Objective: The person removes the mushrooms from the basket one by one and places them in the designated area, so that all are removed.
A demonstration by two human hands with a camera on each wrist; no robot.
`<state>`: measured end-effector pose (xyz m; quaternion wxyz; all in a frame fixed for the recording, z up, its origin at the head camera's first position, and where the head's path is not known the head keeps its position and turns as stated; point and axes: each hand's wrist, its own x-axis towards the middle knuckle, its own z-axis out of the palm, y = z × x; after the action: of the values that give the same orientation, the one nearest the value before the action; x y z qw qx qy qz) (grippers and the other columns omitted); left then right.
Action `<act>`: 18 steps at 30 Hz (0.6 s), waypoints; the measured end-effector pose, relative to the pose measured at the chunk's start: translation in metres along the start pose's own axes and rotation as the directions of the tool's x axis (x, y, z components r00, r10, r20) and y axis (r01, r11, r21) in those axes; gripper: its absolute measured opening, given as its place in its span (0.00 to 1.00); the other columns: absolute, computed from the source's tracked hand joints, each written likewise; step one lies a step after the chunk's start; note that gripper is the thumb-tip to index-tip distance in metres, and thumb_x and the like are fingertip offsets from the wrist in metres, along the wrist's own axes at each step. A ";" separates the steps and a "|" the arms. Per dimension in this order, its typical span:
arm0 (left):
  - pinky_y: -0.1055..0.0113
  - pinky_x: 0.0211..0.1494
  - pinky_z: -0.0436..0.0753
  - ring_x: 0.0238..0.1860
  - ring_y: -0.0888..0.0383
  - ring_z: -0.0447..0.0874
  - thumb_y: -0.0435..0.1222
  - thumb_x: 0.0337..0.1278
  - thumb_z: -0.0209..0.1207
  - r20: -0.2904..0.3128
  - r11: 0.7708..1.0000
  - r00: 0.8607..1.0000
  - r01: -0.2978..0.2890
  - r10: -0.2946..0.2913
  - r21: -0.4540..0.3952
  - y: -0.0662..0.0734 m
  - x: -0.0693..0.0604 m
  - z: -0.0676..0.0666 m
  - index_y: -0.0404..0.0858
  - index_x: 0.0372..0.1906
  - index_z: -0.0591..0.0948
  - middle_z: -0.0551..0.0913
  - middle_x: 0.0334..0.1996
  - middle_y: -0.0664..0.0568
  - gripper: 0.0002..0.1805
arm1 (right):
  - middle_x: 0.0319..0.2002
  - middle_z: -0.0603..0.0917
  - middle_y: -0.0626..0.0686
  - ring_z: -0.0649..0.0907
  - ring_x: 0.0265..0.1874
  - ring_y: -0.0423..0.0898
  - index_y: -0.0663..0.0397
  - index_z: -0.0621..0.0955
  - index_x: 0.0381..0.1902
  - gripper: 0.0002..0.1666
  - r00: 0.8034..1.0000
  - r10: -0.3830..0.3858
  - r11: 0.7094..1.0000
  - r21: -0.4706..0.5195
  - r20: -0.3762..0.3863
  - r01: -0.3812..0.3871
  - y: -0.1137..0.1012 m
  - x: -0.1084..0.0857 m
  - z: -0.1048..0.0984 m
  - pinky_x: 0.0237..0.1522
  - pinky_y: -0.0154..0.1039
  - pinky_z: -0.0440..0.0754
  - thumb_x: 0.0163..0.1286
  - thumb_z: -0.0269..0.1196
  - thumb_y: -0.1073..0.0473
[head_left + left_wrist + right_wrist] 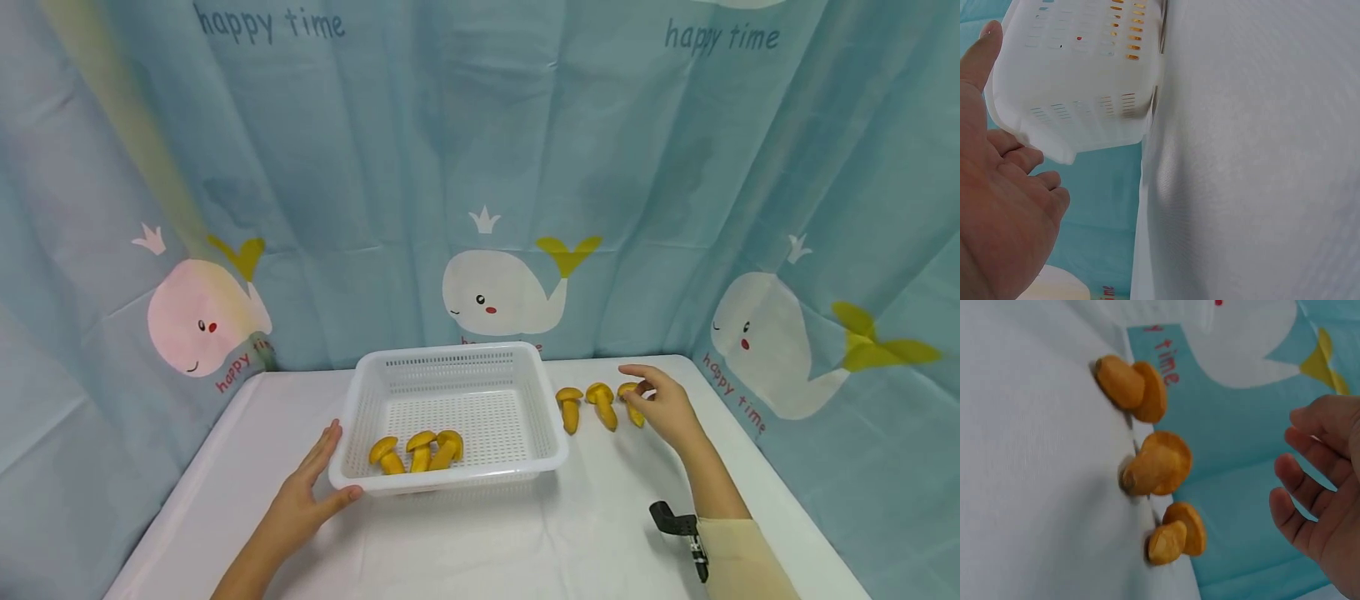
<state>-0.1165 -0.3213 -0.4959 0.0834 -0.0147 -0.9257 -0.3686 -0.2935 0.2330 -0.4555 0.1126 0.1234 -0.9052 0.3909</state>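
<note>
A white plastic basket point(480, 479) stands on the table, with three yellow-brown mushrooms point(420, 450) near its front left inside. My left hand point(300, 500) rests at the basket's left front corner, thumb by the front rim and fingers fairly straight along the left side. To the right of the basket, three more mushrooms point(601, 404) lie in a row on the cloth, stems toward me. My right hand point(667, 408) hovers by the rightmost mushroom point(632, 406), partly covering it. In the right wrist view, a gap separates the loosely bent fingers point(1300, 481) from the mushrooms.
A white cloth covers the table point(465, 550). Behind and at both sides hangs a blue curtain point(360, 208) printed with whales. Near my right sleeve point(742, 558) a black device point(678, 525) shows above the table.
</note>
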 end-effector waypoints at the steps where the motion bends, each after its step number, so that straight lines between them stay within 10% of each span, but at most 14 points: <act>1: 0.23 0.68 0.59 0.81 0.35 0.46 0.57 0.54 0.71 0.001 1.000 1.000 -0.002 0.002 0.003 0.000 0.000 0.000 0.53 0.84 0.49 0.45 0.84 0.53 0.58 | 0.53 0.83 0.56 0.78 0.42 0.50 0.48 0.81 0.65 0.25 1.000 -0.007 1.000 0.010 -0.006 0.007 -0.003 -0.001 0.001 0.41 0.34 0.80 0.70 0.67 0.63; 18: 0.22 0.68 0.58 0.82 0.36 0.45 0.56 0.55 0.71 0.009 1.000 1.000 -0.003 0.003 -0.007 0.001 0.001 0.000 0.54 0.84 0.49 0.44 0.84 0.54 0.58 | 0.44 0.84 0.50 0.78 0.37 0.49 0.45 0.82 0.62 0.24 0.995 -0.103 0.984 0.144 0.002 0.102 -0.061 -0.024 0.019 0.34 0.33 0.81 0.70 0.69 0.62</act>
<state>-0.1173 -0.3211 -0.4950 0.0798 -0.0180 -0.9248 -0.3716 -0.2540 0.1819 -0.4341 0.1191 0.1793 -0.8677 0.4480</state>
